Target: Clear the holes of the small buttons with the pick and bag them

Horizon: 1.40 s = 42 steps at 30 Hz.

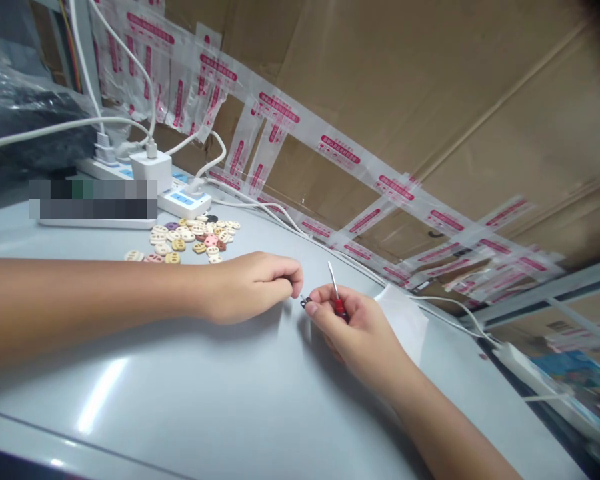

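Note:
My right hand (355,327) is closed around a small screwdriver (339,303) with a red handle, its metal shaft pointing up and away. Between thumb and index finger of that same hand is a tiny black piece (306,302) with light spots. My left hand (260,285) is just to the left of it, fingers curled in a pinch. Whatever the left fingertips hold, if anything, is hidden or too small to name. Behind the left wrist lies a loose heap of small oval pieces with slots (185,233), in cream, yellow, pink, brown, purple and black.
White power strips (185,203) with a charger (151,168) and cables stand at the back left of the grey table (220,400). A white sheet (403,317) lies beyond my right hand. Taped cardboard (380,100) walls off the back. Another strip (535,377) is at the right edge.

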### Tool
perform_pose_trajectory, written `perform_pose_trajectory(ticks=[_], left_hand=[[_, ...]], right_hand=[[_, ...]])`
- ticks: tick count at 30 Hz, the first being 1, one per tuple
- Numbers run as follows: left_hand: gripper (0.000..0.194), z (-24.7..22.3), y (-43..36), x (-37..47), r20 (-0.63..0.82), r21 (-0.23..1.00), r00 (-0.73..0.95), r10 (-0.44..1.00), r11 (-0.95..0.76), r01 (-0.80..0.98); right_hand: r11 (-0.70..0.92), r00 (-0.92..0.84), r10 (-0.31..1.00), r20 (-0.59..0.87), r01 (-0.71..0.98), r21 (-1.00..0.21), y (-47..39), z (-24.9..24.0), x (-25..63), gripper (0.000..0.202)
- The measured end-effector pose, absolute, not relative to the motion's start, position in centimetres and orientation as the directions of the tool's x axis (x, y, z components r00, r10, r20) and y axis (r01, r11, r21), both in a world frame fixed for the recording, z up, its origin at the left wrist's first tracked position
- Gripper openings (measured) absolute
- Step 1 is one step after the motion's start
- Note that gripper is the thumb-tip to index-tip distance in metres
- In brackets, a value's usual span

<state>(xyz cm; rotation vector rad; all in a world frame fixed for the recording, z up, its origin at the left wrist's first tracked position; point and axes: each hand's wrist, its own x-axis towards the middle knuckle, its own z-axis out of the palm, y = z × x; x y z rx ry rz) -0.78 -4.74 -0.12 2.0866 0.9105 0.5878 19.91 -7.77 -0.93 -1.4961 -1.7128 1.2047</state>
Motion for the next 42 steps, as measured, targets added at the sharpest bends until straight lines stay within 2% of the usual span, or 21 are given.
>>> perform_pose_trajectory(ticks=[5, 17, 21, 30, 38, 42], left_hand=[[0.022, -0.21, -4.97, -0.70, 0.078, 0.764, 0.653, 0.753, -0.466, 0.447], [0.012, -0.36, -4.96, -0.42, 0.077, 0.810, 0.693, 0.717, -0.451, 0.376], [0.014, -0.33, -4.90, -0.42, 0.074, 0.830, 0.656, 0.751, -0.411, 0.377], [0.015, -0.09, -4.76, -0.30, 0.038, 0.831, 0.617, 0.786, -0.367, 0.417], [0.013, -0.18, -4.83, -0.38, 0.022, 0.845, 0.648, 0.762, -0.360, 0.396], [0.014, -0.07, -4.82, -0.40, 0.018, 0.841, 0.621, 0.784, -0.347, 0.415]], right_hand=[[-0.014, -0.243, 0.959, -0.144, 0.467, -0.884, -7.79, -0.99, 19.98, 0.023], [0.038, -0.270, 0.958, -0.097, 0.453, -0.891, -7.94, -1.05, 19.78, 0.014], [0.009, -0.251, 0.961, -0.115, 0.446, -0.895, -7.85, -0.99, 19.97, 0.011], [0.012, -0.249, 0.963, -0.104, 0.426, -0.905, -7.65, -1.23, 20.14, 0.017], [0.020, -0.244, 0.965, -0.095, 0.431, -0.902, -7.61, -1.49, 20.36, 0.019], [-0.022, -0.250, 0.960, -0.126, 0.381, -0.925, -7.61, -1.26, 20.32, 0.021]])
